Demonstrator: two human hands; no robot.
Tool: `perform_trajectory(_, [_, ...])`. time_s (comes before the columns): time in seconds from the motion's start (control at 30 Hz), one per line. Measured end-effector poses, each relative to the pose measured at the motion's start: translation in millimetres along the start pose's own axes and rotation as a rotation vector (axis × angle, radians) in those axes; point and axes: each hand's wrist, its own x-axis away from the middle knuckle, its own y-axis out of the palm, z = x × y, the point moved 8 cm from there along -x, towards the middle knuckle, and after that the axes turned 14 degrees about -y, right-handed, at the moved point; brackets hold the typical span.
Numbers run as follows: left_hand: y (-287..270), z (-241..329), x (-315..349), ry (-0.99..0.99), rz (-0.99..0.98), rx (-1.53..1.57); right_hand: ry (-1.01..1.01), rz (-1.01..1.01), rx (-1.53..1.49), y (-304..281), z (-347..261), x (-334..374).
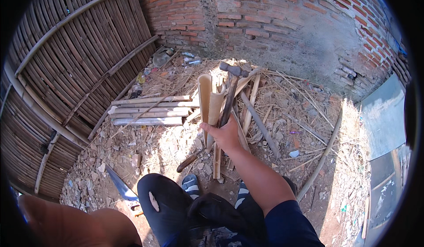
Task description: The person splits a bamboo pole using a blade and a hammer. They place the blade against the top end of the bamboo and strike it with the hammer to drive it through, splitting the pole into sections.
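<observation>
My right hand [224,136] is closed around the handle of a hammer [228,99], whose metal head points up and away from me. The same hand also presses against split bamboo pieces [204,96], which stand nearly upright with their hollow sides showing; its thumb reaches across them. Below the hand, a knife with a worn wooden handle [189,161] lies low by the foot of the bamboo, its blade partly hidden. Of my left arm [84,225] only a large part close to the camera shows at the lower left; the hand itself is out of sight.
Several bamboo lengths [150,110] lie stacked on the rubble to the left. A handsaw [120,184] rests beside my left knee. Loose bamboo strips [258,119] and a curved pole [324,158] lie to the right. A brick wall [274,21] and a bamboo fence [75,61] bound the space.
</observation>
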Motion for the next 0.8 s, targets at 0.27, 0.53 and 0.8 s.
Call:
perform_trajectory(0.27, [44.2,-63.3,66.4,-0.459,0.063,0.411,-0.048,0.05,-0.004,5.8,-6.4,-6.2])
perform_trajectory(0.53, [198.7,-227.2,389.6,-1.209,-1.693,-0.79,-0.087,0.182,0.067,29.2,-1.3,-23.8])
perform_trajectory(0.8, [215.0,-278.3,521.5,-1.485,-1.747,-0.733,0.086,0.011,0.196,52.6,12.5,-76.0])
